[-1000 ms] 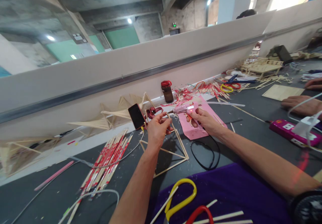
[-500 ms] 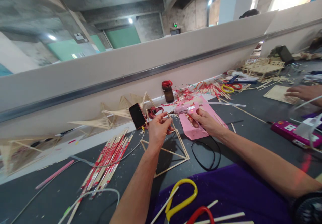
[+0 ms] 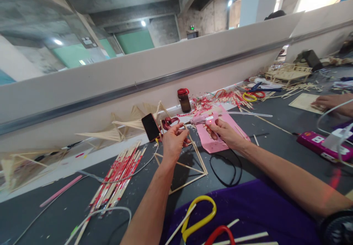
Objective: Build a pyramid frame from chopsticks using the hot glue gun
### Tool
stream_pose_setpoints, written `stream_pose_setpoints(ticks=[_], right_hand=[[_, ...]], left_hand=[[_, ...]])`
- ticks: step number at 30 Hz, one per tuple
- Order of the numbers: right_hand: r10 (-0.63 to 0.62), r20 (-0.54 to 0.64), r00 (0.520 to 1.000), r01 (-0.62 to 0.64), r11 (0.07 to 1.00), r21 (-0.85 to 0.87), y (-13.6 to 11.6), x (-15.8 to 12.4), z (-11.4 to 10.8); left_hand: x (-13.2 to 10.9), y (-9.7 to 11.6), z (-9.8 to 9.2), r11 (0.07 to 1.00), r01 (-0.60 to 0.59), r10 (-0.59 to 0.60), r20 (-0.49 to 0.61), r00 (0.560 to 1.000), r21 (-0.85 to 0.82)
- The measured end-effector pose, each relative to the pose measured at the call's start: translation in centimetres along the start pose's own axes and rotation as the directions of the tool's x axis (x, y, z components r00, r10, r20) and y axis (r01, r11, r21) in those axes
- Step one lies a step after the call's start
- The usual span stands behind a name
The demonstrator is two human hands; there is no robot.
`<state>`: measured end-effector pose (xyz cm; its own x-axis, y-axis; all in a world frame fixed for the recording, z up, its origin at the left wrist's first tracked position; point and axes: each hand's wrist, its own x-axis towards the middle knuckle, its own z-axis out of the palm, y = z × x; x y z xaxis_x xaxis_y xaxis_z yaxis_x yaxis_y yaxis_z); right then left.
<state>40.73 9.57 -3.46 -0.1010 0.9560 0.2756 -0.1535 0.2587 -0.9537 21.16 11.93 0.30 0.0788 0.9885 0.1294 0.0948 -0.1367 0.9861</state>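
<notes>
My left hand (image 3: 173, 142) is closed in a pinch on the top of a thin wooden stick frame (image 3: 190, 168) that stands on the dark table. My right hand (image 3: 224, 133) grips a pink glue gun (image 3: 203, 119) with a red light on, its nozzle pointing left at the spot my left fingers pinch. The gun's black cord (image 3: 224, 168) loops on the table below. A pink sheet (image 3: 217, 134) lies under my right hand.
A phone (image 3: 150, 126) leans behind the frame, beside red scissors (image 3: 168, 121) and a dark jar (image 3: 183, 100). Wrapped chopsticks (image 3: 118, 175) lie left. Yellow (image 3: 200, 210) and red scissor handles sit near me. Another person's hand (image 3: 331, 101) rests far right by a pink power strip (image 3: 320, 144).
My hands and the glue gun have barely moved. The other person's hands at the far right shifted back toward the flat wooden board.
</notes>
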Motion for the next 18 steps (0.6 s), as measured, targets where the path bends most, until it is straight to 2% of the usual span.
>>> stream_pose_setpoints(ticks=[8, 13, 18], right_hand=[[0.017, -0.008, 1.0, -0.017, 1.0, 0.013, -0.5, -0.2, -0.1], [0.006, -0.062, 0.998, -0.005, 1.0, 0.016, -1.1, -0.1, -1.3], [0.01, -0.151, 0.988, -0.017, 0.999, -0.05, -1.2, 0.3, -2.4]], left_hand=[[0.0, 0.0, 0.0, 1.0, 0.011, -0.011, 0.001, 1.0, -0.005], [0.1, 0.1, 0.2, 1.0, 0.017, -0.017, -0.006, 1.0, 0.005], [-0.2, 0.2, 0.4, 0.999, 0.02, -0.019, -0.029, 0.999, 0.026]])
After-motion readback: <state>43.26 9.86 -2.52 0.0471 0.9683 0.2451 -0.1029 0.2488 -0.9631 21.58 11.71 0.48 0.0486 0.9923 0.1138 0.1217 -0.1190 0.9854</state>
